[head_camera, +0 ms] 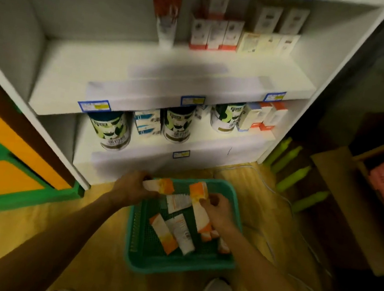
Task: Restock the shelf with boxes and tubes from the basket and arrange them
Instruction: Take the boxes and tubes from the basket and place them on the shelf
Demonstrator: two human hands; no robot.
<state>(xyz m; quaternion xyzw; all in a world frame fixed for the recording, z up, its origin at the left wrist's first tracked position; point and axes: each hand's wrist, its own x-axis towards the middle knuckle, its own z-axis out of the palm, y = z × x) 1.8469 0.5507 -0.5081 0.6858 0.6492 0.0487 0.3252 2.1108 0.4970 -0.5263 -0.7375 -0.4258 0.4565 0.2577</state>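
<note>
left hand (133, 186) grips an orange-white box (158, 186) | right hand (219, 211) grips an orange-white tube (201, 209) | both are held over the green basket (142, 260), likely for lifting to the shelf (172, 71)

At frame centre the middle shelf (127, 72) lies bare along its left and front, while boxes (213, 34) and a tube (166, 23) crowd its upper-right back.
</note>
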